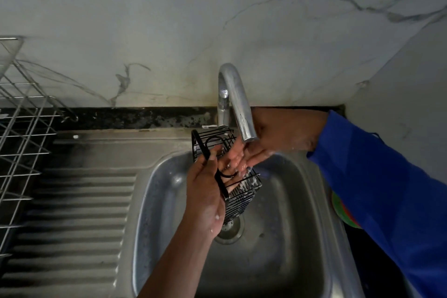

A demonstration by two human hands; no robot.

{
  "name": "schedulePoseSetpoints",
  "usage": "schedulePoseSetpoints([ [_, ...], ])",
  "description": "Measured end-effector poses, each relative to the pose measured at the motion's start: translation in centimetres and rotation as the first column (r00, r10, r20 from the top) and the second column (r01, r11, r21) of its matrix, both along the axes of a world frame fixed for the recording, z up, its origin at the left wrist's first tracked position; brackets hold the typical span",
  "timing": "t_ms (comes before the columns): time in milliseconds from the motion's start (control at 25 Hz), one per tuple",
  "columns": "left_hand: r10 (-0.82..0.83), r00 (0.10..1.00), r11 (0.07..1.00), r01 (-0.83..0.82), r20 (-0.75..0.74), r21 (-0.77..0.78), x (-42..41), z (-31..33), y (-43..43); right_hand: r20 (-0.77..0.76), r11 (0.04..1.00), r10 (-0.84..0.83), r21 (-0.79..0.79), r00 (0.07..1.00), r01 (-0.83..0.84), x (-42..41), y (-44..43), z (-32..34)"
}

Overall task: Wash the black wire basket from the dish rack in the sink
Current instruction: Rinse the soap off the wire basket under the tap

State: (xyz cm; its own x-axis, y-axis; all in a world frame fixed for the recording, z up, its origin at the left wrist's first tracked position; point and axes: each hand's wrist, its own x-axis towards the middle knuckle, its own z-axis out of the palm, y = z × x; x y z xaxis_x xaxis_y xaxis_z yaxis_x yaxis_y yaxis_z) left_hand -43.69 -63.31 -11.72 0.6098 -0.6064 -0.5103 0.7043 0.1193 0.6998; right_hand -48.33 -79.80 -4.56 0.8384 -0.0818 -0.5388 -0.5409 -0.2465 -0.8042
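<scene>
- The left hand (205, 191), just below and left of the faucet (238, 104), grips the black wire basket (239, 201). Its thumb lies over the basket's flat black frame, and its other fingers are hidden behind the wires.
- The right hand (273, 139) comes in from the right of the faucet, straight under the spout. Its wet fingers are stretched out into the basket's open top, and the tips are lost among the wires.
- The basket hangs tilted directly under the spout, above the sink (297, 201) and touching neither wall nor floor. White foam flecks its lower wires.
- Whether water is running from the spout is hard to make out.
- The basket's lower end partly covers the drain (229, 231), below the faucet.
- A blue sleeve (377, 189) fills the lower right and covers most of a green and orange thing (342, 210) at the sink's right rim. What that thing is cannot be told.
- Far left of the faucet, a silver wire dish rack (21, 128) is cut off by the picture's edge.
- A ridged steel drainboard (84, 201), dark with shadow, lies between the rack and the basin.
- Behind the faucet runs a stained black strip (121, 117). Above it is a grey-veined white marble wall (169, 19).
</scene>
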Motion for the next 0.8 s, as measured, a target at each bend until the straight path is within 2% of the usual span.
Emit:
schedulePoseSetpoints([
  [80, 0.087, 0.994, 0.996, -0.087, -0.063, -0.007, -0.5, 0.1, -0.2, -0.053, 0.995, 0.0, -0.095, 0.999, -0.005, 0.3, -0.3, 0.0],
  [200, 0.181, 0.973, 0.982, -0.187, -0.146, -0.026, -1.4, 0.0, -0.7, -0.101, 0.999, 0.015, 0.047, 0.995, -0.01, 0.8, -0.6, -0.4],
  [360, 0.213, 0.961, 0.973, -0.224, -0.178, -0.045, -1.8, -0.3, -0.9, -0.106, 0.999, 0.002, 0.045, 0.994, 0.003, 0.9, -1.0, -0.4],
  [440, 0.236, 0.953, 0.968, -0.248, -0.187, -0.043, -1.8, -0.2, -0.8, -0.138, 0.998, 0.068, 0.008, 0.988, -0.067, 1.0, -1.1, -0.5],
  [480, 0.247, 0.95, 0.964, -0.26, -0.193, -0.047, -1.8, -0.1, -0.7, -0.162, 0.995, 0.088, -0.031, 0.983, -0.094, 1.1, -1.3, -0.7],
  [600, 0.306, 0.926, 0.943, -0.327, -0.22, -0.068, -2.2, 0.1, -0.1, -0.168, 0.941, 0.072, -0.316, 0.983, -0.123, 1.4, -1.4, -0.6],
  [680, 0.358, 0.906, 0.918, -0.386, -0.225, -0.091, -2.8, 0.4, 0.0, -0.155, 0.911, 0.073, -0.391, 0.985, -0.129, 1.1, -0.5, -0.5],
  [800, 0.379, 0.907, 0.913, -0.399, -0.186, -0.087, -3.5, 0.7, 0.2, -0.151, 0.978, -0.115, -0.192, 0.982, 0.085, 0.4, 3.5, -1.8],
])
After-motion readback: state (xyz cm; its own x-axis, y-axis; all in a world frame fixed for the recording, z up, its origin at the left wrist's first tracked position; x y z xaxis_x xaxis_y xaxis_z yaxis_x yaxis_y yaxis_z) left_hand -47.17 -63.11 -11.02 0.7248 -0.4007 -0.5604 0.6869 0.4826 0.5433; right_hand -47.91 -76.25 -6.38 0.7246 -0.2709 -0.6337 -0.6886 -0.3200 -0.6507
